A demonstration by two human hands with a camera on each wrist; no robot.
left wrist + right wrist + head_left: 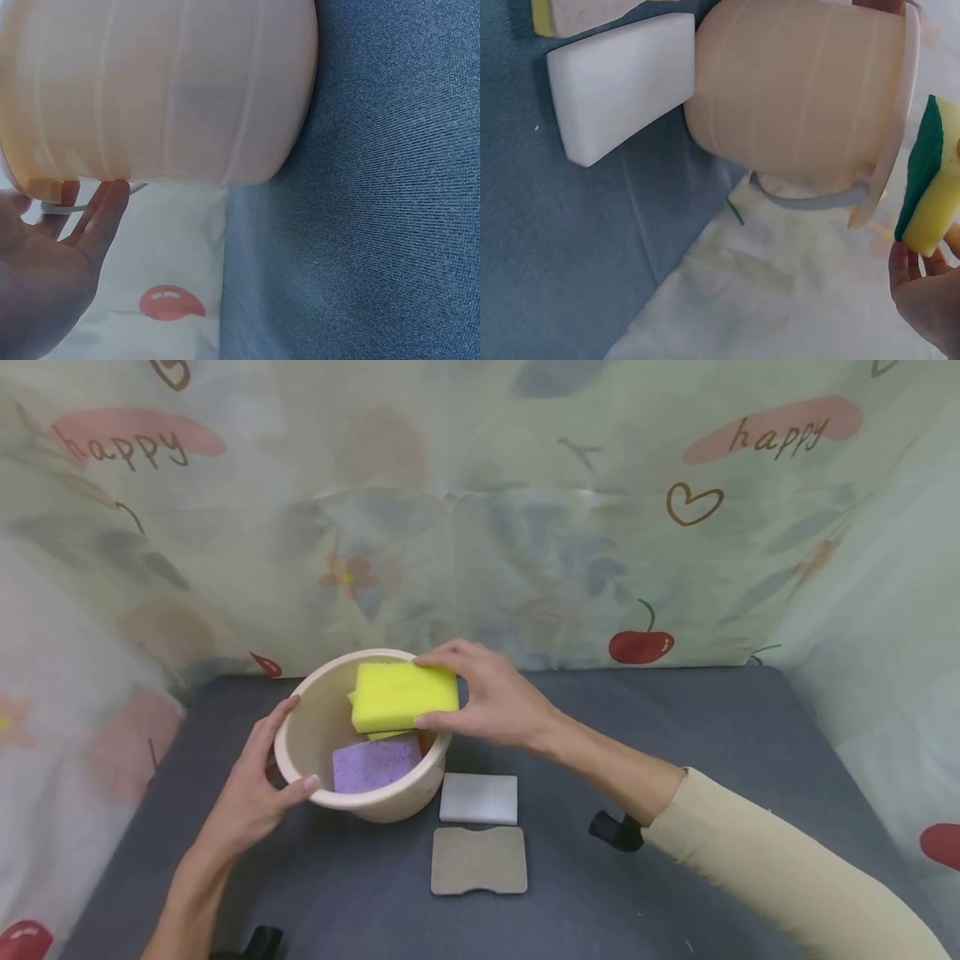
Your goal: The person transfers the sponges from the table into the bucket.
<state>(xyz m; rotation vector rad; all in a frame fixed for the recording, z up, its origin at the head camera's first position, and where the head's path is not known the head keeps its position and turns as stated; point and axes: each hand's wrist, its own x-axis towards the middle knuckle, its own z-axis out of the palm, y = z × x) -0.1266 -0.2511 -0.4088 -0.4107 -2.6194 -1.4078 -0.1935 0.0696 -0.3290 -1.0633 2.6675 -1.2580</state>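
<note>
My right hand (498, 697) pinches a yellow sponge (405, 696) between thumb and fingers, over the mouth of a cream bucket (390, 806). In the right wrist view, that sponge's green scouring side (921, 165) faces the bucket. My left hand (251, 793) grips the bucket's rim from the left, thumb over the edge and fingers along the outside. Inside the bucket lies a purple sponge (377, 766), with more yellow partly hidden under the held sponge. The left wrist view shows the bucket's ribbed wall (172, 90) and my left fingers by its handle.
Right of the bucket, a white block (478, 798) lies on the dark cloth-covered table (675, 760). Nearer to me is a grey-brown sponge (478, 860) with notched long sides. A printed curtain (495, 585) stands behind the table and along both sides.
</note>
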